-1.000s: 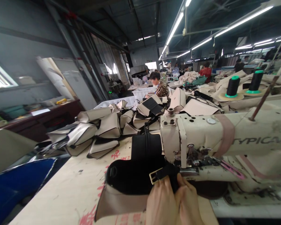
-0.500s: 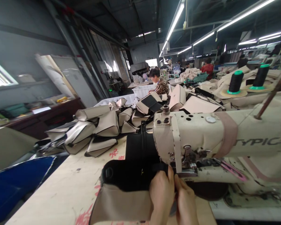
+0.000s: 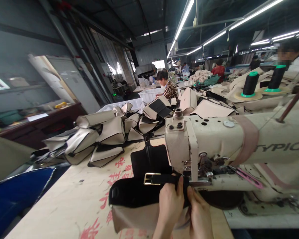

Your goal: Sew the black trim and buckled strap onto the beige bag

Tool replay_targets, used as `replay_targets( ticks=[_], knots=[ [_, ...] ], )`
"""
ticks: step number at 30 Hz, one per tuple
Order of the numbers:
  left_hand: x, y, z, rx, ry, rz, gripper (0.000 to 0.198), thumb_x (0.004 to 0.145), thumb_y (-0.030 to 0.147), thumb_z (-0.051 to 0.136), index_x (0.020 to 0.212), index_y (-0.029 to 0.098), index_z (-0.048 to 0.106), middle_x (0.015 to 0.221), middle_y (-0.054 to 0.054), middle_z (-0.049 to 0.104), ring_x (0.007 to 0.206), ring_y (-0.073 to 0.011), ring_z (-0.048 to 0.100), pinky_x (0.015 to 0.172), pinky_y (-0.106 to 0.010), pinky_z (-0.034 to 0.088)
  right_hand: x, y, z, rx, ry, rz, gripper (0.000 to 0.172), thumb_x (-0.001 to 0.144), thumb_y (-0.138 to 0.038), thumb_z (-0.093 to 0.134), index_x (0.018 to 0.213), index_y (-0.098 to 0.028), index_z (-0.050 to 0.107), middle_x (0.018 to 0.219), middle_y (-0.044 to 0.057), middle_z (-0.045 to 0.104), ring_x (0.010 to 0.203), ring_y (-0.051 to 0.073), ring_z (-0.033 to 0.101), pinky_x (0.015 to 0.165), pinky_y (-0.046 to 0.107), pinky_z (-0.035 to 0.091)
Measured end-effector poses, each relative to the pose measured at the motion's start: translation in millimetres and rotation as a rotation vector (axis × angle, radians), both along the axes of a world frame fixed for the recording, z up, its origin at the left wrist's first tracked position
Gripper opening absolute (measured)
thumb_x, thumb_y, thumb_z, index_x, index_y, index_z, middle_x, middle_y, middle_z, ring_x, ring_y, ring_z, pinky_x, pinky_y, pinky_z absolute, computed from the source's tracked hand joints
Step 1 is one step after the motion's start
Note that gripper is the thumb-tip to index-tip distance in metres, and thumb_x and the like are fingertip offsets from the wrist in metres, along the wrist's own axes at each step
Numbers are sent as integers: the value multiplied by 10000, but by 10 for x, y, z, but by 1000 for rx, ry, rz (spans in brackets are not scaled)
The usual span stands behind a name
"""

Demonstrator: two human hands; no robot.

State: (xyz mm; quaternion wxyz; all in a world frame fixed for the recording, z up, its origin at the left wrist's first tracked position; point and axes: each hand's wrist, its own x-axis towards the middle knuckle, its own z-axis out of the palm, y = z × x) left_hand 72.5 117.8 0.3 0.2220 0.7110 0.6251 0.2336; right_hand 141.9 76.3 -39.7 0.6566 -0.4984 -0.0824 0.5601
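Observation:
A beige and black handbag (image 3: 137,215) lies on the wooden tabletop with its black flap (image 3: 139,162) spread toward the back. My left hand (image 3: 169,202) is closed, thumb and fingers pinching a black strap (image 3: 165,179) against the bag's upper edge. The strap carries a gold buckle (image 3: 147,183) at its left end. Close beside it, my right hand (image 3: 199,210) is closed on the bag's edge, fingertips partly hidden. Both hands are just in front of the head of a cream sewing machine (image 3: 214,137). The needle area is hard to make out.
Several beige bags (image 3: 112,129) are piled behind the table (image 3: 72,196). Black thread cones (image 3: 250,84) stand behind the machine, and pink snips (image 3: 249,178) lie on its bed. A blue sheet-like container (image 3: 17,196) is at left. A person in a patterned top (image 3: 170,89) sits beyond.
The gold-buckled strap now shows extending left from my left hand; earlier only a dark end was visible. The bag's beige front has shifted and bunched. Another person has appeared at far right.

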Motion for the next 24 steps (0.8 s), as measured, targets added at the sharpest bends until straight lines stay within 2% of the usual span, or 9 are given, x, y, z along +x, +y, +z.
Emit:
replay_targets(
  ticks=[4,8,11,14,18,21,24],
  knots=[
    [-14,36,26,-22,66,-3,356,894,361,374,908,137,650,846,-96,686,856,-210,642,657,-226,401,20,-8,39,34,-16,-6,545,547,-530,720,903,-118,701,922,95,664,987,272,556,736,275,486],
    [-30,74,29,-32,152,-24,401,907,370,342,942,117,651,824,-116,683,811,-208,646,639,-240,384,43,-6,-8,-19,23,48,550,495,-459,775,931,-133,697,1057,85,624,1037,269,529,741,252,479],
    [-42,84,7,-23,152,-25,406,908,373,336,958,116,646,813,-117,679,796,-206,643,629,-243,374,45,-6,-60,-60,44,26,561,510,-452,777,966,-139,686,1113,73,597,1051,259,517,738,231,465],
    [-49,88,-18,-15,121,-12,406,906,377,341,924,114,650,818,-122,675,793,-208,639,621,-245,366,49,-10,-42,-37,79,52,566,520,-438,783,992,-143,678,1082,73,613,1026,248,528,727,227,464],
    [-45,85,-14,-10,87,-26,392,905,372,347,908,125,651,801,-111,673,773,-202,639,600,-243,353,54,-7,15,-65,129,54,558,502,-417,798,976,-145,685,1066,75,616,859,209,579,547,190,432],
    [-27,65,13,0,119,-39,381,905,361,350,919,128,651,782,-106,673,755,-205,639,581,-246,341,48,-1,1,-65,141,33,540,502,-425,798,947,-137,693,977,74,643,804,199,576,527,195,415],
    [-9,48,38,16,164,-28,366,907,349,350,957,128,638,803,-107,674,747,-200,640,565,-245,332,37,-2,-21,-50,154,55,502,524,-464,777,897,-136,702,747,49,655,809,202,568,568,202,425]
  ],
)
